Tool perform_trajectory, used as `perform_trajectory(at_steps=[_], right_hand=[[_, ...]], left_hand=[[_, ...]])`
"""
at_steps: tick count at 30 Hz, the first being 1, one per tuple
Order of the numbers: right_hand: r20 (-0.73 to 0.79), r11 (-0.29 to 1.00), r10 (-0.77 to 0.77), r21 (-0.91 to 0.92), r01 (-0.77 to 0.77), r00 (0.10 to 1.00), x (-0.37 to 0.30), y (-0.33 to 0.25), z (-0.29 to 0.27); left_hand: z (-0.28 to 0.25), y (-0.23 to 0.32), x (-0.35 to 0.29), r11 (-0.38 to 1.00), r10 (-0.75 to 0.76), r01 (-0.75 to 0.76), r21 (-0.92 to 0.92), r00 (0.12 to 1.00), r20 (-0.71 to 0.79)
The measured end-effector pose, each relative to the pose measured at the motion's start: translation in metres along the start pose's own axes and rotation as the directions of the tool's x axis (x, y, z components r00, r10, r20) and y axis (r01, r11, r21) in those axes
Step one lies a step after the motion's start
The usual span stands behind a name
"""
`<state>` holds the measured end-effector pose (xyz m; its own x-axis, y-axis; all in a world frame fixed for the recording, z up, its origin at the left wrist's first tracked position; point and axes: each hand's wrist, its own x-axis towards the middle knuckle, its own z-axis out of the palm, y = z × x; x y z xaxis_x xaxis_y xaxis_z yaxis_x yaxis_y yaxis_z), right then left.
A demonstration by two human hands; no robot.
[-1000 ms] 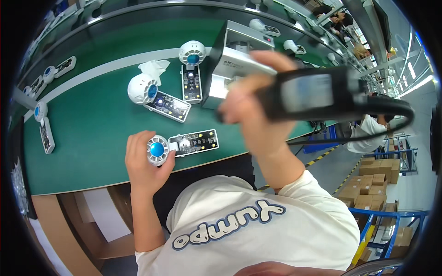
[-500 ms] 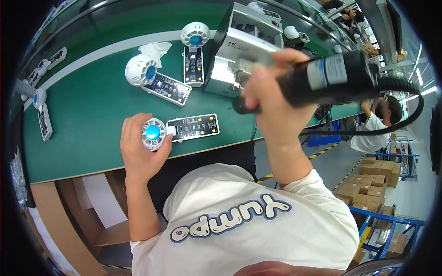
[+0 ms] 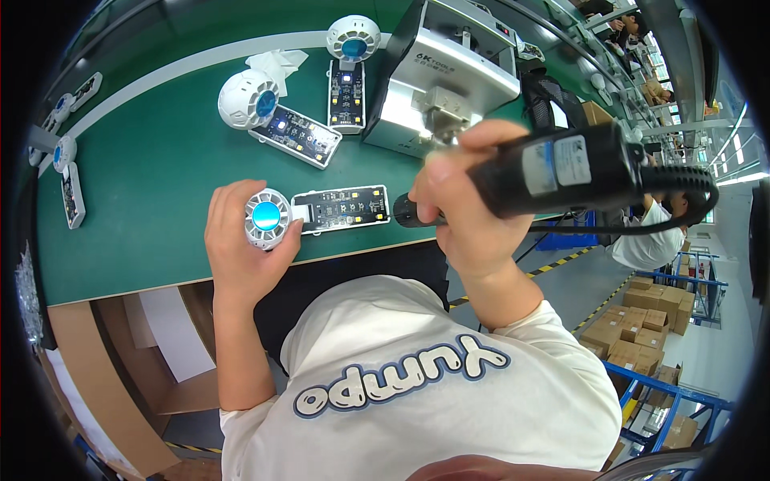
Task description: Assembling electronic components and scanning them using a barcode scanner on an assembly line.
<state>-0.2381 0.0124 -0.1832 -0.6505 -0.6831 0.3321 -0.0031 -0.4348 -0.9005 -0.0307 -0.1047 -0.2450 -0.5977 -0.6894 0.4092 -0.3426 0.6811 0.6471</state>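
My left hand [image 3: 241, 236] wraps its fingers and thumb around a white round fan-like head [image 3: 267, 218] with a shiny blue centre. Joined to that head is a flat white housing with a dark circuit board [image 3: 345, 208], lying on the green bench [image 3: 168, 264]. In my right hand [image 3: 473, 212] is a black corded electric screwdriver [image 3: 553, 172], tilted with its nose down at the board's right end. Whether its tip touches the board I cannot make out.
Two similar white units [image 3: 293, 136] [image 3: 346, 96] lie behind the board, beside crumpled tissue [image 3: 277, 66]. A silver screw-feeder machine [image 3: 449, 72] stands at the back right. More units [image 3: 72, 192] line the left. The screwdriver's cable [image 3: 642, 228] loops right. Cardboard boxes [image 3: 642, 317] are stacked beyond.
The screwdriver has come away from the silver machine, moving nearer me and lower, to the right end of the circuit board. My left hand still holds the white head.
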Motion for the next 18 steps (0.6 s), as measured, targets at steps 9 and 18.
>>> perform_trajectory(at_steps=[9, 18], right_hand=[[0.260, 0.948, -0.014, -0.304, 0.096, 0.965, 0.005, -0.009, -0.004], [-0.051, 0.840, -0.458, -0.351, 0.413, 0.888, 0.066, -0.007, -0.008]], left_hand=[[0.001, 0.004, 0.002, 0.999, 0.002, -0.001, 0.053, 1.000, -0.016], [0.000, 0.008, -0.002, 0.999, -0.032, 0.032, 0.009, 0.999, -0.017]])
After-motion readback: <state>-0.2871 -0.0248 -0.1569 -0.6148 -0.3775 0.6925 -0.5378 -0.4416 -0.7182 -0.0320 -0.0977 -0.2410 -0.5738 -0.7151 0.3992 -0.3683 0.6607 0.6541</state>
